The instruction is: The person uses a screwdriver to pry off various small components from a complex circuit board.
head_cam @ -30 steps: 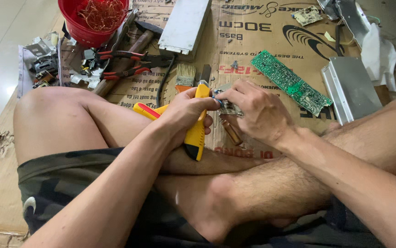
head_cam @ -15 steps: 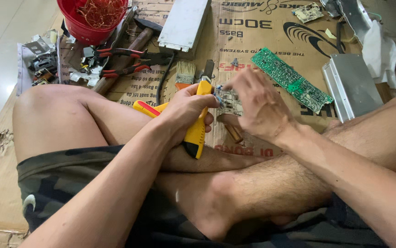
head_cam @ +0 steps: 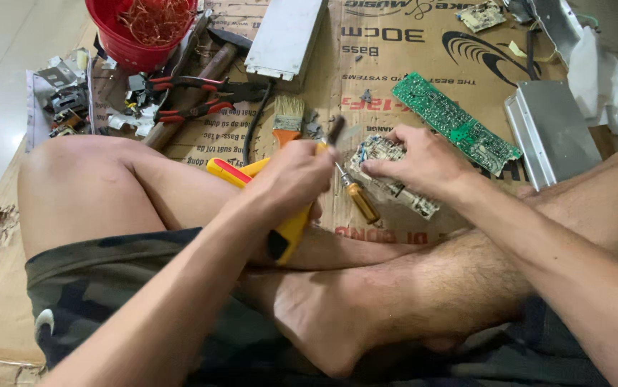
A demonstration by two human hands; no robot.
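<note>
My left hand (head_cam: 291, 175) grips yellow-handled pliers (head_cam: 289, 231), their dark jaws raised toward a pale circuit board (head_cam: 393, 179). My right hand (head_cam: 420, 161) presses down on that board, which lies on the flattened cardboard (head_cam: 387, 57) in front of my crossed legs. A screwdriver with an amber handle (head_cam: 360, 203) lies under the board's near edge, between my two hands.
A green circuit board (head_cam: 453, 120) and a metal casing (head_cam: 554, 130) lie to the right. A paintbrush (head_cam: 287, 118), red-handled pliers (head_cam: 194, 97), a hammer (head_cam: 201, 79), a red bucket of copper wire (head_cam: 140, 29) and a grey metal box (head_cam: 285, 36) lie beyond.
My right hand has set the pale board down flat on the cardboard, farther right. The left hand has tilted the pliers' jaws up toward it.
</note>
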